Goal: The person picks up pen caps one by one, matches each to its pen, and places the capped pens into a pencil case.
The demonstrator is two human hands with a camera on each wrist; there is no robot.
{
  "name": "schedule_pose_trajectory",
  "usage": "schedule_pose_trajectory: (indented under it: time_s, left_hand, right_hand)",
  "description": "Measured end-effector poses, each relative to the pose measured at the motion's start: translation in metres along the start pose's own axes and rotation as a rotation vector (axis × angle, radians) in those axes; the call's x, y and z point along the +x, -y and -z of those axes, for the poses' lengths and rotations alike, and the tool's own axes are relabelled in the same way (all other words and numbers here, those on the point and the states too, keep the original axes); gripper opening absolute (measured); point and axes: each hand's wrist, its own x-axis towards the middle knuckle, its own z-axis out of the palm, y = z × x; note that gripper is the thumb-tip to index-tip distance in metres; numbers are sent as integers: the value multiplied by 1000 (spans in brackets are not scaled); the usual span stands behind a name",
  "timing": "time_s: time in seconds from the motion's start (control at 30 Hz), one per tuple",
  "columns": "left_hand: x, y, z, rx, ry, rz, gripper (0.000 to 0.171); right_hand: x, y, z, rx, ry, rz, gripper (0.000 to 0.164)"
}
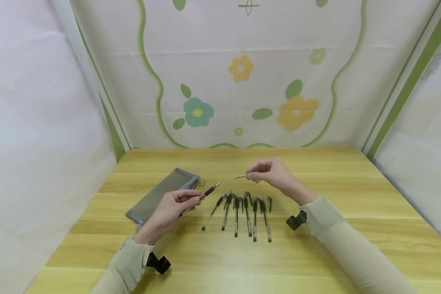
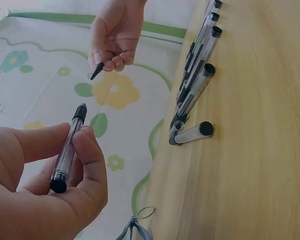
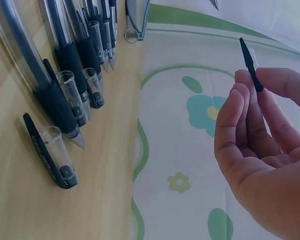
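Your left sleeve point(image 1: 126, 261) lay nearest the head camera. Beyond it, a grey pouch point(image 1: 161, 194) rested on the wooden table point(image 1: 220, 261), partly behind your left hand point(image 1: 173, 208). That hand pinched an uncapped pen point(image 2: 69, 150), tip angled up and rightward, above the table. Next, six pens point(image 1: 236, 216) lay fanned out, with loose caps point(image 1: 270, 204) by their tips. Farther right, your right hand point(image 1: 272, 173) pinched a black-clipped cap point(image 3: 248, 60) in the air, apart from the uncapped pen.
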Motion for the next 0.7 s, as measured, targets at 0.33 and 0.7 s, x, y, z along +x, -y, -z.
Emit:
schedule_pose_trajectory:
  time_s: [0.33,0.7]
  left_hand:
    - [8,-8,-9,176,41,-53,29]
    - [18,-19,-20,282,108,-81,28]
  right_hand:
    - [-3,-15,0,-47,5,26,17]
    - [-22,-18,2,-121,1,7,25]
